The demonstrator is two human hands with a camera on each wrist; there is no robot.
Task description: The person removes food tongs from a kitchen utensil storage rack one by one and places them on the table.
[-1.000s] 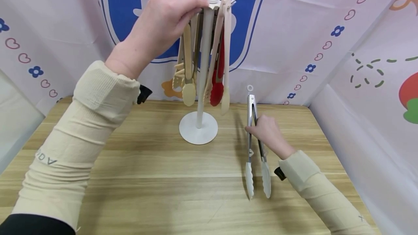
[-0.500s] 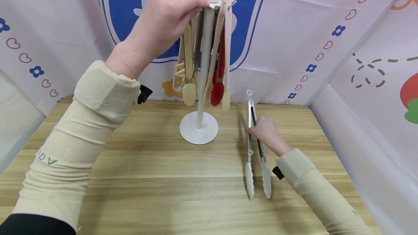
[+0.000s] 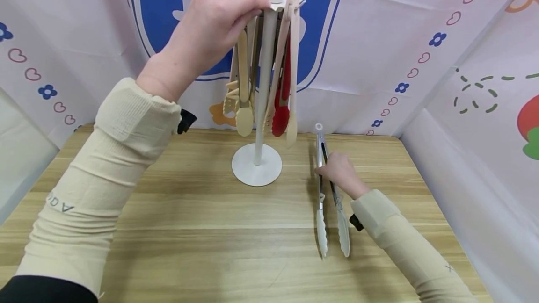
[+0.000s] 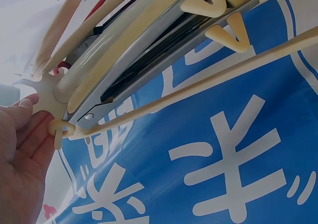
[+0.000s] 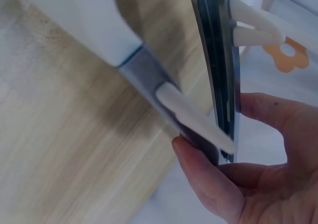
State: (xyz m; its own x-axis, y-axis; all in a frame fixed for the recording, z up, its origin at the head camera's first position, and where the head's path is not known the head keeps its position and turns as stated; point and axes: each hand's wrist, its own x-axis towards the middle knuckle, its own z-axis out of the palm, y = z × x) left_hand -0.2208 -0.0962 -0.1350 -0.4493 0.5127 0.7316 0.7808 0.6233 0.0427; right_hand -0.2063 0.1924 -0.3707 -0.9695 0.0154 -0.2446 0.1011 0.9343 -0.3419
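Observation:
My left hand (image 3: 206,25) pinches the rim of the white hook plate (image 4: 45,91) at the top of an upright utensil stand (image 3: 265,78). In the left wrist view, thumb and fingers lie on either side of that plate. To the right of the stand, my right hand (image 3: 342,174) grips a pair of metal tongs (image 3: 322,230) by its two arms, thumb on one and fingers on the other. The tongs' arms are spread, with white scalloped tips toward me and a ring at the far end. In the right wrist view, small white prongs (image 5: 194,117) stick out from the arms.
Several utensils hang from the stand, among them red-tipped tongs (image 3: 280,120), cream-tipped tongs (image 3: 244,120) and a pale long-handled utensil (image 3: 293,83). The round white base (image 3: 246,174) stands on a wooden table (image 3: 189,247). Printed cloth (image 3: 358,50) hangs behind and along the sides.
My right hand has shifted slightly left and toward me, and the ring end of the tongs has come lower in view. My left hand stays on the hook plate.

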